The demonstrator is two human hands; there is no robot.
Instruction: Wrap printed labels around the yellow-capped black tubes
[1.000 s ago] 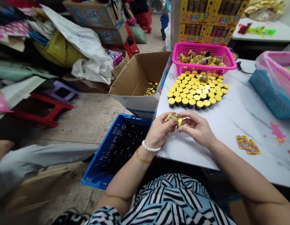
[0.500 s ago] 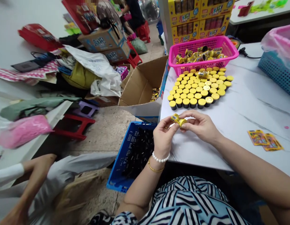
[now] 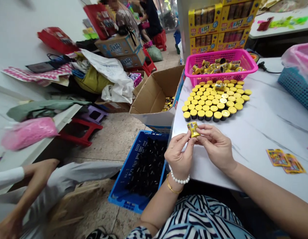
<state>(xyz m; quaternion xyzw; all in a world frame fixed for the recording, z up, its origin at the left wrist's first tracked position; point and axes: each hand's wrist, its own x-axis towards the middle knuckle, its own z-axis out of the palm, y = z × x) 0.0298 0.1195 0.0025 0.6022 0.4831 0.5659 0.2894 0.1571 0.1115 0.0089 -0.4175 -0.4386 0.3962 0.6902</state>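
Observation:
Between the fingertips of both hands I hold a small cup in a printed yellow wrapper point(image 3: 193, 128), above the near left part of the white table point(image 3: 253, 132). My left hand point(image 3: 179, 151), with a pearl bracelet and a gold bangle at the wrist, pinches its left side. My right hand point(image 3: 216, 144) grips its right side with thumb and fingers. Just beyond stand rows of small black cups with yellow lids point(image 3: 208, 114). One wrapped cup point(image 3: 220, 86) lies on top of those lids.
Behind the rows, a pink basket point(image 3: 221, 75) holds wrapped cups. To my left are a blue crate point(image 3: 124, 202) of black pieces and an open cardboard box point(image 3: 154, 119). Two printed sachets point(image 3: 278, 157) lie at right, near a blue basket point(image 3: 290, 78). A person's arm point(image 3: 40, 179) shows at lower left.
The wrapped cup has turned in my fingers, from lying tilted sideways with its yellow lid showing to having its printed side face me. The whole view has shifted slightly.

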